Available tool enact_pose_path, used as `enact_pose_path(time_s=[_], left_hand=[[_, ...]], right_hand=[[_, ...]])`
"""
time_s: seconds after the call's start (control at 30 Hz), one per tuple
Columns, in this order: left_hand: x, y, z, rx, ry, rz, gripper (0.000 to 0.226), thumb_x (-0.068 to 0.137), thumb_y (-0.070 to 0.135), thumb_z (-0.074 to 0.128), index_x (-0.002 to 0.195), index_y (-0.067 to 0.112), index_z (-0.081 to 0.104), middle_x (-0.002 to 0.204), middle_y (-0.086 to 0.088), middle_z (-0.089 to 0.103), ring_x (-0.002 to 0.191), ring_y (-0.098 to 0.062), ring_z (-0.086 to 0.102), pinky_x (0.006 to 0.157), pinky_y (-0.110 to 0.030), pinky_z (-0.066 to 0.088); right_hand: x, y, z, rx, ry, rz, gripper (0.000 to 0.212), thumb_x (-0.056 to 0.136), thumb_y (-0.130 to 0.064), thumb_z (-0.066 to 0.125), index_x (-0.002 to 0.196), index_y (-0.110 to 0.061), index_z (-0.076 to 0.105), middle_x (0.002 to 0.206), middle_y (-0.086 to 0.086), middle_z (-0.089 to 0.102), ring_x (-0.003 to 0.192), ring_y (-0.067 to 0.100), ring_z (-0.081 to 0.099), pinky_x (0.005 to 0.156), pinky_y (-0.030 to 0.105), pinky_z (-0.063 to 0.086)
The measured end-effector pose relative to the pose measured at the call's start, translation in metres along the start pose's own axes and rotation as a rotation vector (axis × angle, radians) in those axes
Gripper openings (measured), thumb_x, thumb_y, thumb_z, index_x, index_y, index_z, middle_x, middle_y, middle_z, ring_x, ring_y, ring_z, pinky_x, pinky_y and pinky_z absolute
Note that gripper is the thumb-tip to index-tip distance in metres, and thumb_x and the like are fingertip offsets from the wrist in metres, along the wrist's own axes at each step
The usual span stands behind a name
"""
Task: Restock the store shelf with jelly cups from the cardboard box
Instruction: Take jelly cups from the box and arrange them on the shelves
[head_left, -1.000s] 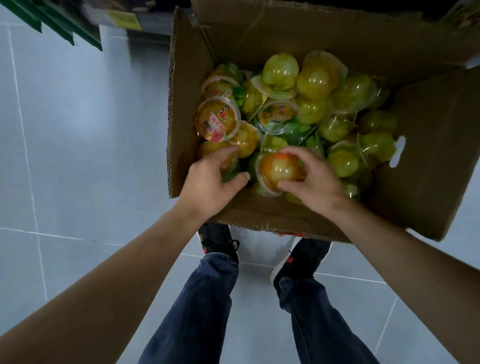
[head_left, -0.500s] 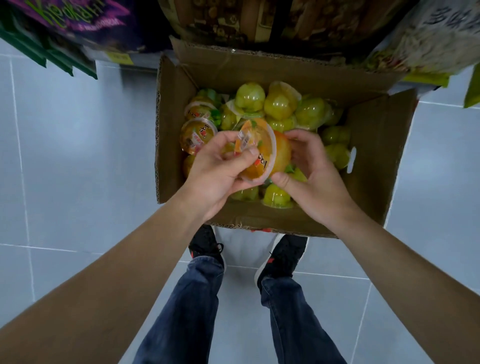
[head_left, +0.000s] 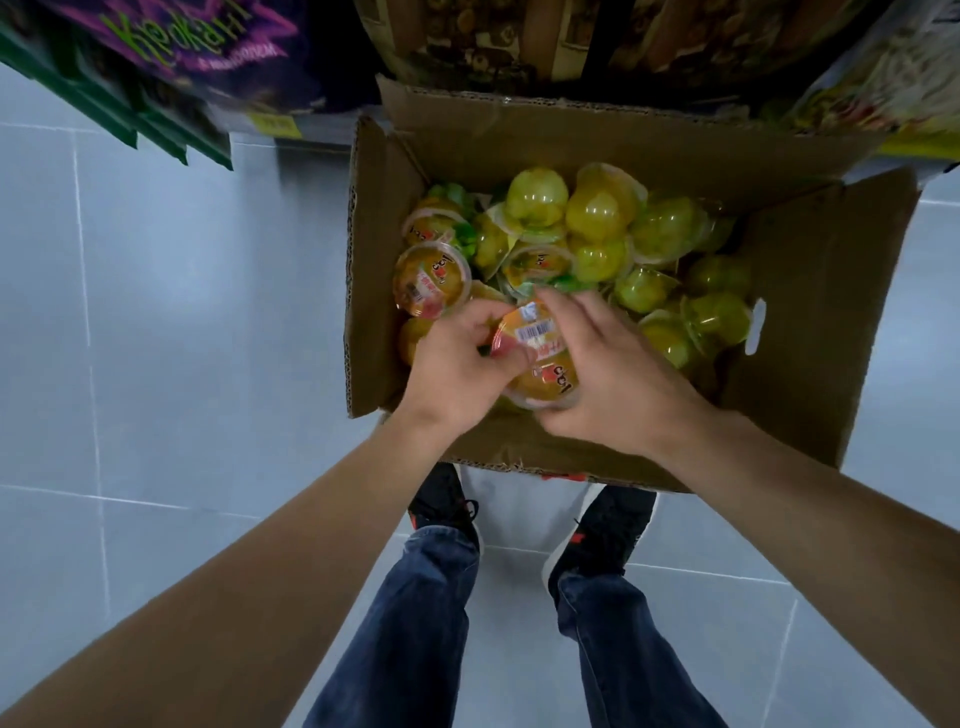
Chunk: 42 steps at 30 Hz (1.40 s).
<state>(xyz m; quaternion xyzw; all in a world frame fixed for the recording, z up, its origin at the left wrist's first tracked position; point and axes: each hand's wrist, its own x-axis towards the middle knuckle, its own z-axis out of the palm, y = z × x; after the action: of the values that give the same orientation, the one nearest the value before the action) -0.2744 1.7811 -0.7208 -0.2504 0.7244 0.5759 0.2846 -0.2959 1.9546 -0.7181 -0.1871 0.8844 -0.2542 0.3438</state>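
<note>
— Denim first: two jeans legs (head_left: 426, 613) and two black sneakers (head_left: 447, 506) on grey glossy floor tiles (head_left: 156, 364), right against one corrugated cardboard box (head_left: 810, 322).

— And the hands?

— Two. Left hand (head_left: 457, 374) has its fingers curled on the near edge of an orange jelly cup (head_left: 537, 358); right hand (head_left: 608, 374) cups its other side, fingers bent over the rim. Half a second ago that cup stood on edge, lid toward the left; now its barcode lid faces up, lower over the box.

— How many cups?

— Roughly twenty in the heap, too jumbled for an exact count: clear domed plastic, mostly green jelly cups (head_left: 602, 208), a few orange ones like the labelled cup (head_left: 431, 280) at the left wall.

— Beyond?

— Shelf edge, with a purple snack bag (head_left: 197, 47) above.
</note>
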Motion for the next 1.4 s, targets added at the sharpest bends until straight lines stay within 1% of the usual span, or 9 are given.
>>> enact_pose_path(time_s=[0.07, 0.2, 0.4, 0.53, 0.63, 0.83, 0.97, 1.27, 1.4], left_hand=[[0.003, -0.007, -0.009, -0.019, 0.048, -0.035, 0.026, 0.088, 0.021, 0.074, 0.110, 0.030, 0.065, 0.112, 0.007, 0.071, 0.106, -0.007, 0.067, 0.093, -0.042, 0.057], [0.028, -0.026, -0.028, 0.493, 0.247, 0.113, 0.055, 0.085, 0.033, 0.074, 0.134, 0.017, 0.053, 0.129, -0.001, 0.062, 0.117, -0.017, 0.058, 0.100, -0.033, 0.049], [0.082, -0.045, -0.026, 0.966, 0.111, -0.018, 0.096, 0.087, 0.029, 0.074, 0.158, 0.026, 0.008, 0.165, -0.008, 0.004, 0.150, -0.035, 0.009, 0.120, -0.045, 0.021], [0.098, -0.047, -0.022, 1.066, 0.167, -0.062, 0.098, 0.086, 0.021, 0.073, 0.157, 0.029, 0.006, 0.159, -0.014, 0.012, 0.146, -0.038, 0.012, 0.117, -0.047, 0.023], [0.104, -0.044, -0.022, 1.092, 0.264, 0.000, 0.090, 0.080, 0.019, 0.076, 0.152, 0.024, 0.023, 0.149, -0.016, 0.024, 0.137, -0.038, 0.023, 0.113, -0.046, 0.031], [0.083, -0.028, -0.024, 1.040, 0.174, 0.090, 0.092, 0.069, 0.028, 0.081, 0.147, 0.018, 0.033, 0.142, -0.019, 0.028, 0.127, -0.045, 0.034, 0.108, -0.051, 0.038], [0.027, 0.014, -0.028, 0.821, 0.109, 0.151, 0.092, 0.063, 0.026, 0.087, 0.142, 0.022, 0.040, 0.137, -0.011, 0.029, 0.114, -0.038, 0.053, 0.100, -0.042, 0.050], [-0.148, 0.191, -0.079, 0.705, 0.050, 0.290, 0.097, 0.063, 0.031, 0.089, 0.146, 0.021, 0.040, 0.127, 0.000, 0.029, 0.111, -0.006, 0.033, 0.097, -0.007, 0.025], [-0.227, 0.270, -0.103, 0.672, 0.087, 0.368, 0.092, 0.064, 0.029, 0.089, 0.145, 0.025, 0.044, 0.134, -0.002, 0.036, 0.110, -0.005, 0.034, 0.092, -0.008, 0.026]], right_hand=[[0.004, 0.005, 0.004, 0.031, 0.040, 0.065, 0.112, 0.064, -0.038, 0.087, 0.152, -0.018, 0.020, 0.140, 0.004, 0.035, 0.125, 0.024, 0.045, 0.102, 0.038, 0.046], [0.013, 0.025, 0.015, 0.102, 0.144, 0.186, 0.111, 0.062, -0.040, 0.090, 0.150, -0.020, 0.024, 0.144, 0.006, 0.035, 0.127, 0.026, 0.046, 0.095, 0.028, 0.042], [0.025, 0.048, 0.032, 0.132, 0.144, 0.196, 0.113, 0.061, -0.039, 0.090, 0.151, -0.020, 0.025, 0.147, 0.004, 0.033, 0.131, 0.024, 0.042, 0.096, 0.023, 0.035], [0.021, 0.055, 0.038, 0.179, 0.192, 0.167, 0.112, 0.059, -0.035, 0.091, 0.150, -0.017, 0.028, 0.144, 0.002, 0.031, 0.128, 0.018, 0.042, 0.095, 0.024, 0.042], [0.017, 0.057, 0.037, 0.224, 0.167, 0.206, 0.115, 0.061, -0.035, 0.090, 0.152, -0.028, 0.020, 0.142, 0.001, 0.031, 0.122, 0.009, 0.037, 0.093, 0.024, 0.040], [0.001, 0.051, 0.022, 0.218, 0.152, 0.260, 0.109, 0.064, -0.038, 0.089, 0.152, -0.027, 0.025, 0.141, 0.001, 0.031, 0.121, 0.007, 0.034, 0.094, 0.020, 0.036], [-0.032, 0.025, -0.009, 0.216, 0.167, 0.294, 0.106, 0.064, -0.038, 0.088, 0.150, -0.029, 0.026, 0.141, -0.001, 0.031, 0.130, 0.020, 0.040, 0.103, 0.028, 0.041], [-0.159, -0.110, -0.152, 0.208, 0.313, 0.392, 0.098, 0.063, -0.039, 0.086, 0.147, -0.028, 0.035, 0.132, 0.003, 0.038, 0.121, 0.023, 0.049, 0.097, 0.018, 0.032], [-0.224, -0.170, -0.216, 0.223, 0.388, 0.402, 0.098, 0.065, -0.037, 0.085, 0.148, -0.026, 0.034, 0.128, -0.002, 0.037, 0.119, 0.016, 0.046, 0.094, 0.016, 0.031]])
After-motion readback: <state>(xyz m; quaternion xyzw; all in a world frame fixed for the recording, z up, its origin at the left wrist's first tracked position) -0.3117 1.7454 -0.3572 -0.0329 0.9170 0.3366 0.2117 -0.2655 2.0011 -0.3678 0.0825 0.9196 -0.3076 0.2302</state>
